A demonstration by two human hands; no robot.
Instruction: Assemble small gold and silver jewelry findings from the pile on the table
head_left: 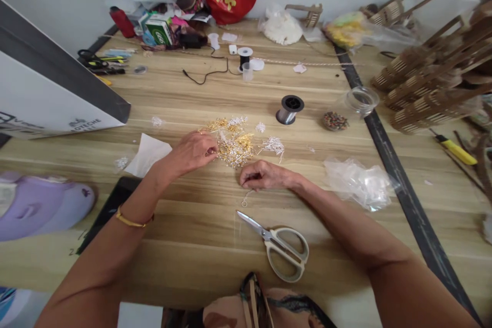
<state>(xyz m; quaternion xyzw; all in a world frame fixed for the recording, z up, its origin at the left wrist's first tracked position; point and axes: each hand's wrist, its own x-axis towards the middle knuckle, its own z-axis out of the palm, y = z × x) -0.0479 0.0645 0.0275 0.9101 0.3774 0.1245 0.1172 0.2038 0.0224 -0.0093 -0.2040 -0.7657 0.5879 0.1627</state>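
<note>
A pile of gold and silver beads and findings [236,149] lies in the middle of the wooden table. At its left edge my left hand [194,151] has its fingertips pinched together; anything between them is too small to make out. Just in front of the pile, my right hand [263,174] is closed with thumb and finger together on a thin beaded strand [246,198], which ends in a small ring on the tabletop. White-handled scissors [284,253] lie partly open below that hand, points towards the strand. Silver pins [273,146] form a small heap right of the pile.
A wire spool [290,109] stands behind the pile, a tipped jar with colourful beads [336,120] to its right. Plastic bags [361,182] lie on the right, white paper [148,155] and a dark phone-like slab [111,205] on the left. A large box [57,82] stands far left.
</note>
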